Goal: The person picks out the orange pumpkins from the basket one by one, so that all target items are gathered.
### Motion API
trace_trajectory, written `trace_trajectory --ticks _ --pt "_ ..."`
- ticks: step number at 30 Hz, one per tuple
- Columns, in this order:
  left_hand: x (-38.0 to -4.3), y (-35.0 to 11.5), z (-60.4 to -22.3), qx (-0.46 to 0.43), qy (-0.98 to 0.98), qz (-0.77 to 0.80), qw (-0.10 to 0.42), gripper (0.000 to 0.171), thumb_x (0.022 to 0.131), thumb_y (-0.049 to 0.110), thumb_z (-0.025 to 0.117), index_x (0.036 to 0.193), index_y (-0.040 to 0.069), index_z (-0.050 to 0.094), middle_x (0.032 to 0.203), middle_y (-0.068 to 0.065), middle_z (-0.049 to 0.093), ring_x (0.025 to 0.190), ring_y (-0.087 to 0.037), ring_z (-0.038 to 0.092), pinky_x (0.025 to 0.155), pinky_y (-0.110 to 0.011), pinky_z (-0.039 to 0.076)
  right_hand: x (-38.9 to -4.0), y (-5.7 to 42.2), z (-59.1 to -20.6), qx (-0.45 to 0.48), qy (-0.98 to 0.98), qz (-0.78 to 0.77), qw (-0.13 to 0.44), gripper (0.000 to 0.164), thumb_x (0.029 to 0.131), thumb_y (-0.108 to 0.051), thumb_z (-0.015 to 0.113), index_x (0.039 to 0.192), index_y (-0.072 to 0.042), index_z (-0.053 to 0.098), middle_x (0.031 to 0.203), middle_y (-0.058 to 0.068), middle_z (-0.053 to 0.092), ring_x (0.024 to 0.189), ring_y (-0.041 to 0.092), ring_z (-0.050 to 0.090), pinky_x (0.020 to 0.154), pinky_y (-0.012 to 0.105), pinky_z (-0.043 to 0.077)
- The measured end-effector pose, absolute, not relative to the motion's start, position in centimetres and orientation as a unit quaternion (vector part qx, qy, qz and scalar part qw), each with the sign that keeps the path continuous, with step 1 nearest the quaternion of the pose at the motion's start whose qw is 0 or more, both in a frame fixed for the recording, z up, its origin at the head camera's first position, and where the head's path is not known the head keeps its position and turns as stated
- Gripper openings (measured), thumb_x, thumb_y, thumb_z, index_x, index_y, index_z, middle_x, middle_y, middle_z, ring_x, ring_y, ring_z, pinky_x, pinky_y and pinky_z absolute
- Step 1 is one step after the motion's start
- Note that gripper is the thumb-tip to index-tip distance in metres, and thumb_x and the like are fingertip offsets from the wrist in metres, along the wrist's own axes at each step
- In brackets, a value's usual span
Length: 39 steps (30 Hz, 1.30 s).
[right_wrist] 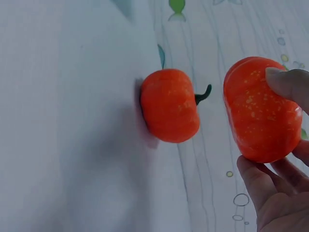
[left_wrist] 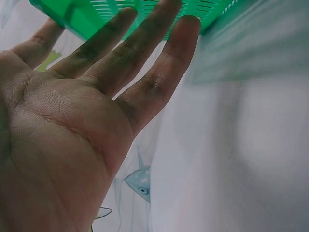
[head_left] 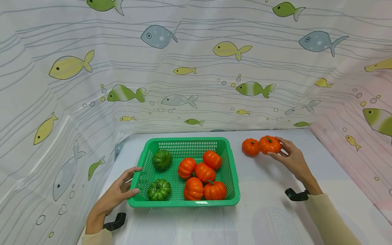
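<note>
My right hand (head_left: 292, 160) holds an orange toy pumpkin (head_left: 269, 145) between thumb and fingers. In the right wrist view this pumpkin (right_wrist: 260, 113) is raised off the white surface, thumb on one side and fingers on the other. A second orange pumpkin (right_wrist: 170, 106) with a green stem sits on the table to its left. My left hand (head_left: 117, 192) is at the left side of a green plastic basket (head_left: 183, 204), fingertips and thumb at its rim. The left wrist view shows those fingers (left_wrist: 154, 82) extended, their tips against the slotted basket wall (left_wrist: 77, 19).
Inside the basket, two dark green pumpkins (head_left: 159, 190) lie on the left and several orange pumpkins (head_left: 194, 189) on the right. A white table (head_left: 260, 190) lies under everything. A fish-patterned curtain (head_left: 196, 78) rises behind the table and along both sides.
</note>
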<state>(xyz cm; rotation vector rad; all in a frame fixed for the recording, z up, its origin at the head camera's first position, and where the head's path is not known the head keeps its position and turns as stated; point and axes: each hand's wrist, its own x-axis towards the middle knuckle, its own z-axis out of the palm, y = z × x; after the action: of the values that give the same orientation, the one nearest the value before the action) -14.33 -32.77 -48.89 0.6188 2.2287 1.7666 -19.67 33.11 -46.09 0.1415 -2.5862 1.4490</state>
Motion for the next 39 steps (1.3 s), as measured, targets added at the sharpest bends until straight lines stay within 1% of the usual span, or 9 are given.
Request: trace_trajectory --ticks 6,10,16,19,22,26,28,33,39 --pt "-14.3 -32.7 -48.8 0.207 0.76 0.605 0.115 0.071 0.101 -0.003 0.058 0.162 0.012 0.025 0.165 -0.023 0.015 0.143 -0.065 0.019 0.094 -0.032 0.055 -20.4 34.7 -47.3 0.022 -0.872 0.481 0.089 0.082 0.093 -0.037 0.079 0.16 -0.014 0.038 0.157 0.015 0.039 0.144 0.044 0.04 0.096 0.011 0.044" --pt "-14.2 -32.7 -48.7 0.206 0.76 0.606 0.114 0.071 0.101 -0.004 0.059 0.162 0.012 0.025 0.164 -0.023 0.016 0.142 -0.064 0.021 0.093 -0.034 0.056 -21.0 35.6 -48.3 0.011 -0.874 0.477 0.089 0.085 0.093 -0.039 0.079 0.161 -0.011 0.036 0.159 0.02 0.036 0.144 0.047 0.038 0.098 0.015 0.044" --pt "-14.1 -32.7 -48.6 0.202 0.775 0.589 0.107 0.071 0.101 -0.002 0.061 0.161 0.012 0.027 0.165 -0.027 0.013 0.146 -0.061 0.014 0.098 -0.022 0.048 -21.9 36.3 -49.7 -0.004 -0.876 0.477 0.071 0.089 0.094 -0.04 0.077 0.162 -0.006 0.031 0.161 0.026 0.029 0.144 0.051 0.034 0.101 0.023 0.043" --pt "-14.1 -32.7 -48.5 0.2 0.774 0.59 0.108 0.071 0.101 -0.002 0.061 0.161 0.012 0.027 0.165 -0.028 0.012 0.145 -0.062 0.014 0.097 -0.023 0.049 -22.5 36.5 -50.2 -0.012 -0.877 0.475 0.068 0.09 0.094 -0.04 0.078 0.162 -0.005 0.031 0.161 0.027 0.029 0.145 0.05 0.034 0.104 0.026 0.043" --pt "-14.1 -32.7 -48.5 0.2 0.769 0.596 0.112 0.071 0.101 -0.003 0.06 0.161 0.011 0.026 0.165 -0.029 0.012 0.144 -0.064 0.017 0.095 -0.027 0.052 -23.0 36.5 -50.7 -0.018 -0.882 0.467 0.065 0.09 0.094 -0.042 0.077 0.162 -0.005 0.031 0.161 0.028 0.029 0.145 0.049 0.034 0.108 0.038 0.04" --pt "-14.1 -32.7 -48.6 0.203 0.771 0.594 0.112 0.071 0.101 -0.002 0.06 0.161 0.012 0.025 0.165 -0.029 0.011 0.145 -0.063 0.015 0.096 -0.026 0.05 -23.5 36.5 -51.2 -0.036 -0.887 0.458 0.044 0.095 0.093 -0.048 0.076 0.163 -0.006 0.027 0.163 0.03 0.023 0.146 0.05 0.031 0.113 0.055 0.035" --pt "-14.1 -32.7 -48.7 0.205 0.771 0.593 0.113 0.071 0.101 -0.001 0.06 0.162 0.012 0.025 0.165 -0.028 0.011 0.145 -0.063 0.014 0.097 -0.025 0.05 -23.6 36.5 -51.4 -0.045 -0.888 0.457 0.032 0.097 0.093 -0.049 0.075 0.164 -0.006 0.025 0.164 0.032 0.019 0.147 0.053 0.029 0.114 0.059 0.033" --pt "-14.3 -32.7 -48.7 0.208 0.765 0.598 0.119 0.071 0.102 -0.002 0.058 0.162 0.013 0.024 0.165 -0.028 0.01 0.145 -0.064 0.014 0.096 -0.027 0.051 -23.7 36.5 -51.6 -0.058 -0.891 0.449 0.019 0.099 0.093 -0.052 0.074 0.164 -0.006 0.022 0.164 0.034 0.014 0.147 0.054 0.025 0.115 0.062 0.031" --pt "-14.3 -32.8 -48.8 0.203 0.771 0.593 0.117 0.071 0.102 -0.001 0.059 0.162 0.013 0.025 0.166 -0.028 0.01 0.145 -0.064 0.015 0.097 -0.034 0.052 -23.8 36.6 -51.5 -0.058 -0.898 0.436 -0.004 0.102 0.094 -0.054 0.072 0.165 -0.006 0.017 0.165 0.033 0.014 0.148 0.053 0.024 0.115 0.061 0.03"
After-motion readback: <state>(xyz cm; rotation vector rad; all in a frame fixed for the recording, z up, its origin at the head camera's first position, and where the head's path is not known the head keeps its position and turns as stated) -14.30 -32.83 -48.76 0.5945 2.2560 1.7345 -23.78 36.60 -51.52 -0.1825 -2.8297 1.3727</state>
